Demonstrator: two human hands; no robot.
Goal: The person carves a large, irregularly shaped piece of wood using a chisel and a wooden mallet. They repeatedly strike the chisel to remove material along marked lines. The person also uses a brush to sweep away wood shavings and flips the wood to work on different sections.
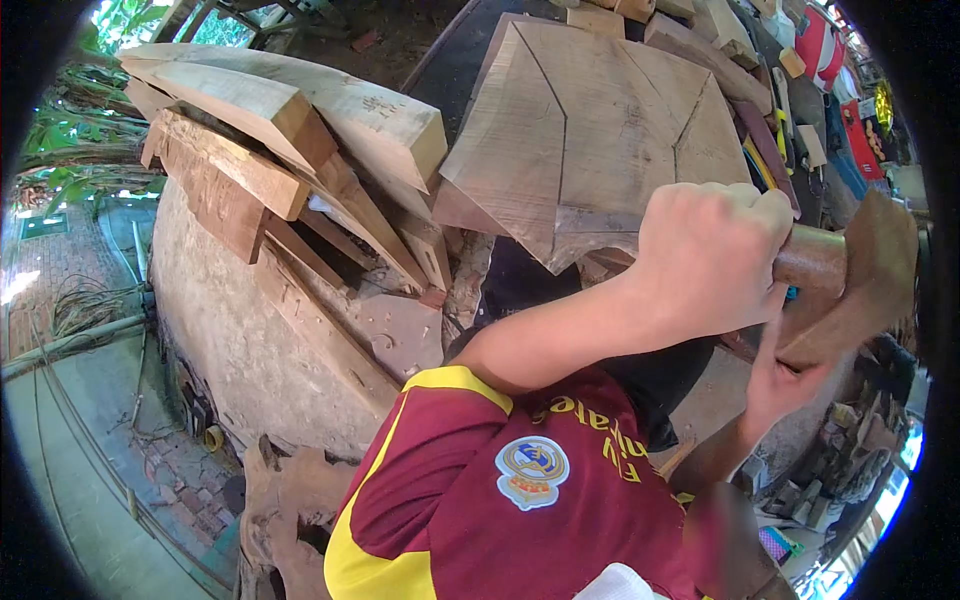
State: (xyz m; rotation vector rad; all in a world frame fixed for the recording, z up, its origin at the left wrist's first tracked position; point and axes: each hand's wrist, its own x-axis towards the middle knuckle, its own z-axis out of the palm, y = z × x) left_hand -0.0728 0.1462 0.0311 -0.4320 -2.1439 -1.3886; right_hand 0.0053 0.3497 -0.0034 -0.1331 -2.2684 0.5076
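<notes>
My left hand [705,250] reaches across to the right, its fingers wrapped round a thick round wooden piece [812,258], which looks like a handle or mallet. Just beyond it is a brown wooden block [865,270], somewhat blurred, at the right edge. My right hand [785,375] grips this block from below; some of its fingers are hidden. Behind my left hand lies a broad pale slab [595,120] marked with dark angled lines. Whether the round piece is joined to the block I cannot tell.
Stacked boards and beams [280,115] rest at the left on a worn support [215,330]. Tools and wood offcuts [790,120] crowd the far right. Below left are paving [190,500] and pipes [70,350]; a weathered wood piece [275,510] stands at the lower edge.
</notes>
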